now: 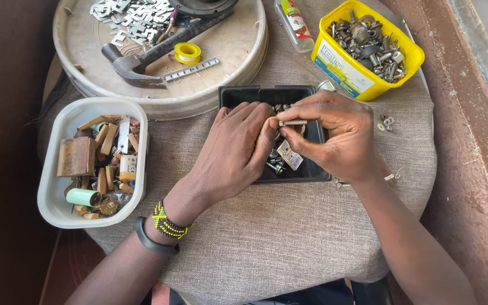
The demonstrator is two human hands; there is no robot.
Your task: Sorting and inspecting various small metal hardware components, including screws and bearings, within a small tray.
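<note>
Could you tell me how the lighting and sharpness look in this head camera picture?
Head view: even daylight, soft shadows; both hands, left hand and right hand, and the bolt they hold are sharp; the left edge falls dark.

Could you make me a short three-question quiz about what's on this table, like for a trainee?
1. True or false: both hands are over the black tray.
2. What do the fingers hold between them? A) a bolt B) a roll of tape C) a wooden block
3. Which container holds mostly wooden pieces?

Key
1. True.
2. A: a small metal bolt, lying crosswise between the left hand and the right hand.
3. The white tub on the left; the yellow tub holds metal nuts and bolts.
</note>
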